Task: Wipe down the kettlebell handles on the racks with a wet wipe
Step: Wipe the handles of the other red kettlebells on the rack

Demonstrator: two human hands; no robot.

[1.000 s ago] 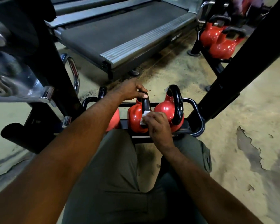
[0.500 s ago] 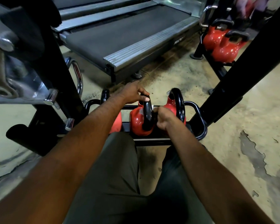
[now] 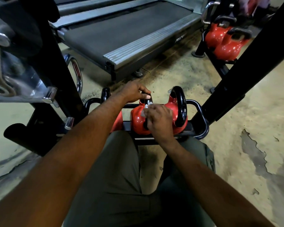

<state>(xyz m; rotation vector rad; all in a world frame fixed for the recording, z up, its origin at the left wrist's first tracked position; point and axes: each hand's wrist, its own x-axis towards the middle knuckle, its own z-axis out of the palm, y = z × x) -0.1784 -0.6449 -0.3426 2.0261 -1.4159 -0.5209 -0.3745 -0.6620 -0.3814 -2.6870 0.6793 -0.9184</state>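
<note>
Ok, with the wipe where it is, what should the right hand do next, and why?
Probably slide the wipe up the handle of the middle kettlebell. The right hand holds the wipe low against the handle's near side, while the left hand grips the handle's top, steadying it. A bare stretch of handle shows between them.

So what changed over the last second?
Right hand, holding the wet wipe, slid up the handle of the middle kettlebell, then back down its near side. Left hand still grips the handle top; the kettlebell stays on the rack.
</note>
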